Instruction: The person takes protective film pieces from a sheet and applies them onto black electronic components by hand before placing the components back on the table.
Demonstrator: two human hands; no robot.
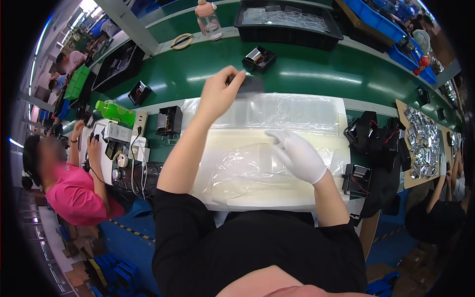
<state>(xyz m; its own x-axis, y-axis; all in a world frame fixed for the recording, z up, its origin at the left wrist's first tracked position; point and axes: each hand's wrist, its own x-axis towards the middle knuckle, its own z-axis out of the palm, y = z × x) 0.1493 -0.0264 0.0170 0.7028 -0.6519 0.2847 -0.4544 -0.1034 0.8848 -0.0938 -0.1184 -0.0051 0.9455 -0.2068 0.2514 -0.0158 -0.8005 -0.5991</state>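
Observation:
My bare left hand [221, 94] is raised over the far edge of the plastic-covered work surface [227, 184]. Its fingers are closed on a dark flat piece [252, 85], blurred by motion. Just beyond it on the green bench sits an open black box [259, 59] with a silvery part inside. My right hand [298, 156], in a white glove, hovers above the clear plastic film with its fingers apart and nothing in them. Clear sheets [292, 115] lie under the film beyond that hand.
A black tray [289, 24] of clear pieces and a pink-lidded bottle [210, 22] stand at the back. Black boxes [169, 120] with wires flank the work surface. A co-worker in pink [81, 198] sits left; metal parts [422, 141] cover a board right.

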